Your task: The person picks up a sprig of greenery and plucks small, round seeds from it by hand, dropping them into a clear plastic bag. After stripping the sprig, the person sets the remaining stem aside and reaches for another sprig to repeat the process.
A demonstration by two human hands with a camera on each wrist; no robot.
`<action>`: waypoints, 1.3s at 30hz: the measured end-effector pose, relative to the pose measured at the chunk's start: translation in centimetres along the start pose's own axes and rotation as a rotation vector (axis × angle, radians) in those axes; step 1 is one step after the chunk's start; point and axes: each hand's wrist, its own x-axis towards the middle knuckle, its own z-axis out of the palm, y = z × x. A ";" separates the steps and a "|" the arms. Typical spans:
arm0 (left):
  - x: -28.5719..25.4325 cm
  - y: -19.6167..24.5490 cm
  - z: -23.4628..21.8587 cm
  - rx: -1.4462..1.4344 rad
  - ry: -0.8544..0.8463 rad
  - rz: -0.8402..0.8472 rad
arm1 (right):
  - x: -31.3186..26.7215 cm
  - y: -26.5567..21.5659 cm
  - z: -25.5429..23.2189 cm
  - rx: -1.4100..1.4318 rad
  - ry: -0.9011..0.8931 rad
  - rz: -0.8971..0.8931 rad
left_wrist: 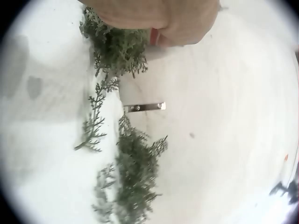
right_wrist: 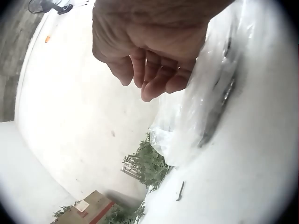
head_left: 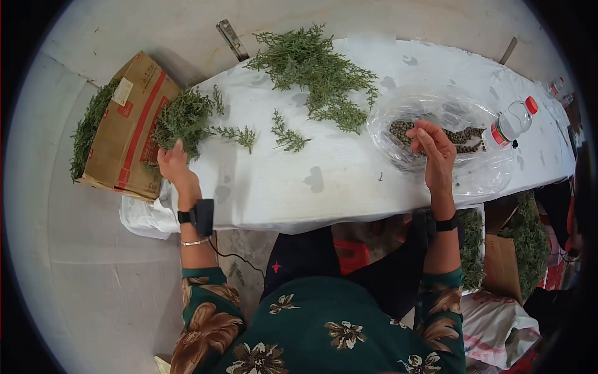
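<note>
In the head view my left hand (head_left: 177, 169) is at the near edge of a green sprig pile (head_left: 184, 118) beside the cardboard box; whether it touches the sprigs I cannot tell. My right hand (head_left: 434, 149) is above the clear plastic bag (head_left: 398, 112), which holds small brown round pieces (head_left: 464, 138). In the right wrist view the right hand (right_wrist: 152, 51) has loosely bent fingers, with nothing visible in them. The left wrist view shows part of the left hand (left_wrist: 163, 18) over greenery, its fingertips hidden.
A larger green pile (head_left: 311, 75) lies at the table's back, with loose sprigs (head_left: 288, 134) nearer the middle. The cardboard box (head_left: 128, 134) of greenery stands at the left. A red-capped bottle (head_left: 512, 123) lies tilted by the bag. More greenery (head_left: 528, 246) is below the table, right.
</note>
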 end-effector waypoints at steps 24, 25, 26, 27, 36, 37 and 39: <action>-12.9 -0.7 10.9 1.065 -0.810 0.520 | -2.4 -0.7 -1.3 -0.033 -0.008 -0.028; -13.2 -1.5 11.5 1.071 -0.831 0.596 | -2.3 -0.6 -1.3 -0.035 0.006 -0.033; -13.4 -2.2 12.0 1.077 -0.855 0.672 | -2.3 -0.4 -1.2 -0.029 -0.016 -0.027; -13.3 -2.7 12.3 1.071 -0.870 0.682 | -2.4 -0.3 -1.1 -0.024 -0.037 -0.021; -12.7 -2.2 11.7 0.730 -0.958 0.258 | -2.8 -0.6 -1.2 -0.066 -0.117 0.021; -13.2 -1.5 11.9 0.618 -0.982 0.145 | -2.7 -0.7 -1.1 -0.067 -0.101 0.014; -17.0 2.9 12.9 0.350 -1.093 -0.006 | -2.6 -0.8 -0.8 0.034 -0.129 -0.026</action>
